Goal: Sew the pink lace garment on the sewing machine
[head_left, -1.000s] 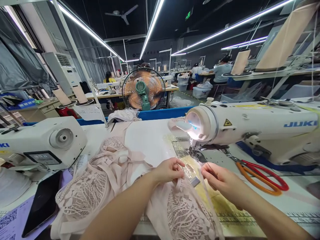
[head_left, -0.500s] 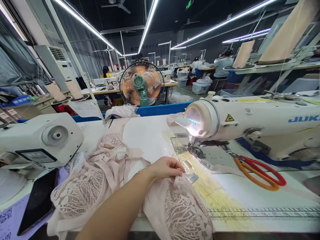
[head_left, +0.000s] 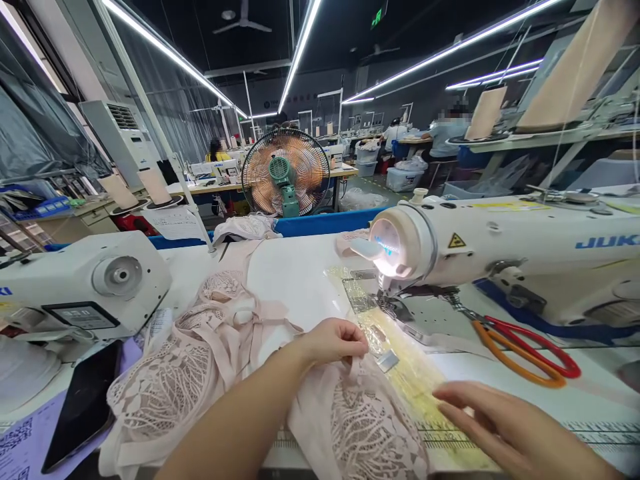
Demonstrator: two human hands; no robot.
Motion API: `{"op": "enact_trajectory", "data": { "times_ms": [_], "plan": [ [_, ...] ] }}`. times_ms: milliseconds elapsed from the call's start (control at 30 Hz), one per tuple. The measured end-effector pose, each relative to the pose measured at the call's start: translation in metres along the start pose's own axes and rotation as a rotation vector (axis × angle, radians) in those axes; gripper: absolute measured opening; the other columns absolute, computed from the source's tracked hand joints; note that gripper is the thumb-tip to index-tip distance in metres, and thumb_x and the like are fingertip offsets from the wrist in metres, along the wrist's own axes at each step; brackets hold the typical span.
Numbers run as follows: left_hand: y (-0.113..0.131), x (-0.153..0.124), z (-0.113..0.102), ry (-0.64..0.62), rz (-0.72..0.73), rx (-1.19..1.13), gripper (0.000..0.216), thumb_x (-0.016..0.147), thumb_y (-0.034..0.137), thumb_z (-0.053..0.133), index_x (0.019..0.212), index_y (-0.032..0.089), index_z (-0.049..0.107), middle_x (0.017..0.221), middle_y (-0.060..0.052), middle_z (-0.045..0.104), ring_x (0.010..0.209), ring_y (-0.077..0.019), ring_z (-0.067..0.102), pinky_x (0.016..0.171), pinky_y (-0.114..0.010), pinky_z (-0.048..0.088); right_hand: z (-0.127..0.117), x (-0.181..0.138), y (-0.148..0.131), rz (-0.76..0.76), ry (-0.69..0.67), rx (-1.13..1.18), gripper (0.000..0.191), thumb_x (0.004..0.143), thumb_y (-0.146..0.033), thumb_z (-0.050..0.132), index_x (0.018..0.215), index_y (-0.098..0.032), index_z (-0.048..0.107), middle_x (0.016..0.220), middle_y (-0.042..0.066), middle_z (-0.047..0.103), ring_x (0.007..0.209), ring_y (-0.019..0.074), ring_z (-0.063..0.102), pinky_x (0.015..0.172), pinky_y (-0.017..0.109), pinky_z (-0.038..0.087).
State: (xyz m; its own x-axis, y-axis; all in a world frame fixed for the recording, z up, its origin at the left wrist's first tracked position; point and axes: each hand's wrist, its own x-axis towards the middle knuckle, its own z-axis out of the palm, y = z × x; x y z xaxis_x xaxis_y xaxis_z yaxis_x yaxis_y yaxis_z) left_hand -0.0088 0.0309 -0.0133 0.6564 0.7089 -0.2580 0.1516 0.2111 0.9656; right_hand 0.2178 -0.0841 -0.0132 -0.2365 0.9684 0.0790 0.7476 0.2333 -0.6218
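Note:
My left hand (head_left: 336, 340) pinches the top edge of a pale pink lace bra (head_left: 373, 413), whose near cup hangs over the table's front edge. The rest of the lace garment (head_left: 175, 367) lies in a heap left of my forearm. My right hand (head_left: 505, 427) is over the front of the table, right of the near cup, fingers stretched forward and apart with nothing in them. A small grey metal piece (head_left: 387, 361) lies just right of my left fingertips. Beyond it stands the lit head of a sewing machine (head_left: 400, 247).
Red and orange-handled scissors (head_left: 530, 350) lie right of the needle area. A second machine (head_left: 120, 280), a black phone (head_left: 83, 407) and purple papers (head_left: 25, 433) are at left. A large fan (head_left: 286, 172) stands behind the table's blue edge (head_left: 325, 223).
My right hand has come into view from the lower right. My left hand keeps its pinch on the bra at nearly the same spot. The view has shifted slightly.

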Motion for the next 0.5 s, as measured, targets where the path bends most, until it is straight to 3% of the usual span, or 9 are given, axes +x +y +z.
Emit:
{"op": "enact_trajectory", "data": {
  "times_ms": [67,200,333,500],
  "plan": [
    [0.0,0.0,0.0,-0.013,0.018,-0.012,0.025,0.059,0.032,0.071,0.067,0.013,0.057,0.06,0.001,0.055,0.051,-0.0066,0.047,0.049,-0.021,0.034,0.01,0.03,-0.016,0.034,-0.081,0.013,0.031,0.085,-0.046,0.039,0.087,-0.022,0.06,0.082,0.005,0.062,0.064,0.0196,0.055,0.058,0.03,0.043],
    [-0.003,0.001,-0.002,-0.04,0.06,-0.062,0.034,0.056,0.035,0.076,0.073,0.014,0.055,0.06,0.002,0.055,0.051,-0.007,0.049,0.048,-0.02,0.033,0.024,0.075,-0.036,0.05,-0.105,0.079,0.025,0.079,-0.043,0.04,0.066,-0.022,0.044,0.063,0.001,0.051,0.057,0.0177,0.044,0.052,0.027,0.032],
    [-0.007,0.004,-0.004,-0.098,0.066,-0.099,0.041,0.055,0.037,0.077,0.08,0.015,0.053,0.06,0.001,0.058,0.051,-0.009,0.052,0.047,-0.021,0.035,0.022,0.084,-0.035,0.003,-0.138,0.135,0.029,0.08,-0.045,0.035,0.063,-0.022,0.038,0.06,-0.002,0.043,0.057,0.0164,0.039,0.051,0.026,0.03],
    [-0.007,0.005,-0.004,-0.107,0.023,-0.121,0.046,0.049,0.031,0.08,0.081,0.015,0.052,0.057,0.004,0.056,0.048,-0.0081,0.051,0.048,-0.022,0.039,0.005,0.077,-0.026,-0.014,-0.106,0.183,0.035,0.081,-0.052,0.035,0.066,-0.022,0.043,0.061,-0.001,0.041,0.058,0.0164,0.04,0.053,0.026,0.034]
  ]
}}
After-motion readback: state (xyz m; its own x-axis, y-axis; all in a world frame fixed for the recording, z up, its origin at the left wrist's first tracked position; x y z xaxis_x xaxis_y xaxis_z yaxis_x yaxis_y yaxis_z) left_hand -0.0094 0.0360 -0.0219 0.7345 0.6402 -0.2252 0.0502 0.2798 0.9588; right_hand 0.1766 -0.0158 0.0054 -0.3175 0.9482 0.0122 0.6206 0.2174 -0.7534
